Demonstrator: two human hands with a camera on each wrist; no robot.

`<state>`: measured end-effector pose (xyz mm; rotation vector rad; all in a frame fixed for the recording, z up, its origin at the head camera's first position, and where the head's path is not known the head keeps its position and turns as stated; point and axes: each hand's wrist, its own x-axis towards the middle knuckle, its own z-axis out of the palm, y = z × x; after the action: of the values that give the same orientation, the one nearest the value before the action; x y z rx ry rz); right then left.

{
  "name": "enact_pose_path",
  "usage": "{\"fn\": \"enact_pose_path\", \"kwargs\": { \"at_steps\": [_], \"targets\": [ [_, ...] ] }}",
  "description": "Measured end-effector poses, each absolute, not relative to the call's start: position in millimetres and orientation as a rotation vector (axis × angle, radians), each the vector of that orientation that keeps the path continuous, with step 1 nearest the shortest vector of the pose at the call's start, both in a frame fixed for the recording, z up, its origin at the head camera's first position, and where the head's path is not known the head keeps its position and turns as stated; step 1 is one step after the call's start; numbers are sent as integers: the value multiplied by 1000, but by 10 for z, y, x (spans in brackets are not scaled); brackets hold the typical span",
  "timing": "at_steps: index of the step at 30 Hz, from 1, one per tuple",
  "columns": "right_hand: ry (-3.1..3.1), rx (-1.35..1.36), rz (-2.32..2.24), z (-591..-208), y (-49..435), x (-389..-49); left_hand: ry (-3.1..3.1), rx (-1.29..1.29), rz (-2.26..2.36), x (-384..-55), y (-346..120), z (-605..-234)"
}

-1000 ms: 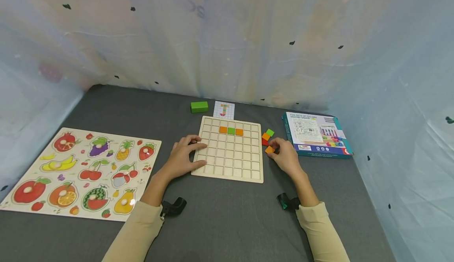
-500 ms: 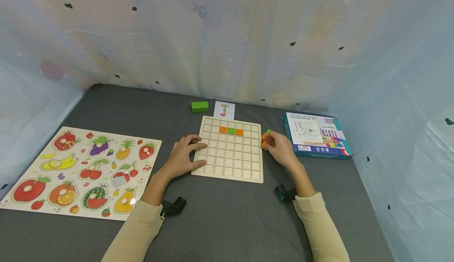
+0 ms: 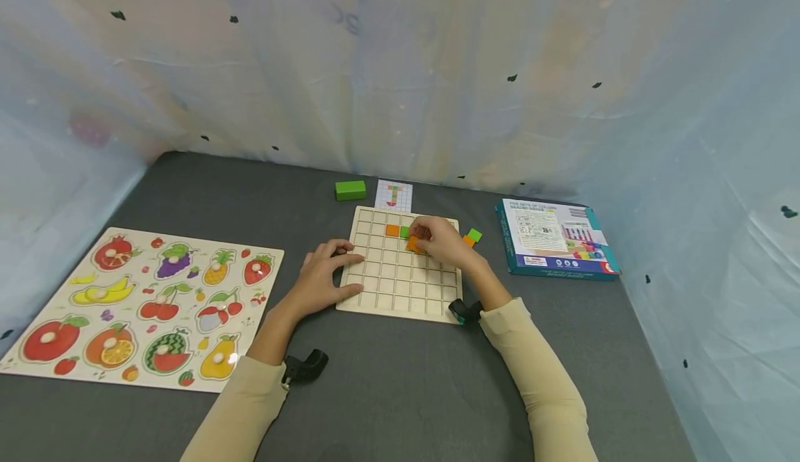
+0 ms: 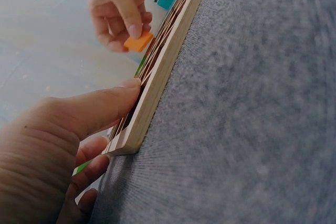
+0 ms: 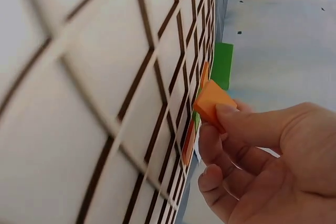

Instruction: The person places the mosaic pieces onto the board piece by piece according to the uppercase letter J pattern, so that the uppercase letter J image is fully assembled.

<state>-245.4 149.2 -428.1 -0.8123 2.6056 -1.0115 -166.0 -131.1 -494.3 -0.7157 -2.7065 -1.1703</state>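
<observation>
A row of three tiles [image 3: 405,232] sits in the board [image 3: 400,281]; loose tiles [image 3: 475,235] beside it seem left to place. My right grip [image 3: 440,240] pinches an orange tile [image 5: 214,100] over the board, carried from that pile since the earlier frame, while my left grip [image 3: 321,274] rests spread along its edge.

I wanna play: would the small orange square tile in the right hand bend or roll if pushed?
The orange square tile probably won't bend: its edges look straight in the pinching right hand. Flat faces and corners suggest sliding, not rolling. Being so small, it's likely light.
</observation>
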Motion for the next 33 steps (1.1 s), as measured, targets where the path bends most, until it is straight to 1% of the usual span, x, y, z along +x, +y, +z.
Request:
{"fn": "enact_pose_path", "kwargs": {
  "at_steps": [8,21,33],
  "targets": [
    [2618,-794,-961,-4338,1383,-2545,-2720,-707,-1152,-1667,-1308,-4946],
    [2640,-800,-920,-4325,1315,-2505,-2722,-705,-1149,-1670,-1313,-4963],
    [2828,-833,-665,-4339,1276,-2443,-2724,-703,-1156,-1666,-1311,-4945]
  ]
}}
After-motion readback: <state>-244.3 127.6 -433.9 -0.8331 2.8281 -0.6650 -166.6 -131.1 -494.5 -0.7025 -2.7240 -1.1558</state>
